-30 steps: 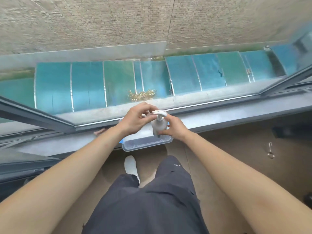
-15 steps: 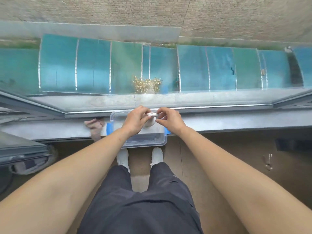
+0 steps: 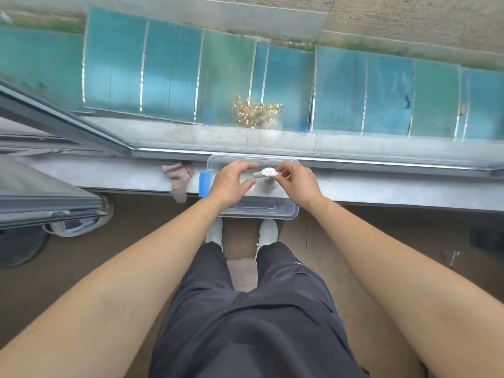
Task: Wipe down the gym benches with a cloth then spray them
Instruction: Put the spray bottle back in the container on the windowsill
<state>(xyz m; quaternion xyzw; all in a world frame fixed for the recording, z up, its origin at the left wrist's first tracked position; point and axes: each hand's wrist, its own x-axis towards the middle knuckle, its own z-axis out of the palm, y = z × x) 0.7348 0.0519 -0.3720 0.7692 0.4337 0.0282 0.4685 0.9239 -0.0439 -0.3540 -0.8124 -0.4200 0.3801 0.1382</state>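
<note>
Spray bottle upright inside clear plastic box on windowsill. Right hand pinches its white nozzle head. Left hand fingers curve beside nozzle tip, contact unclear. Cloth lies just left of box. Tiny print on shorts unreadable.

Dark grey shorts, white sneakers

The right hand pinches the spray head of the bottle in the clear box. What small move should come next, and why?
Probably reach the left hand to the cloth. Wiping comes first, the cloth lies untouched on the sill left of the box, and that hand seems free, while the right hand pinches the bottle.
</note>
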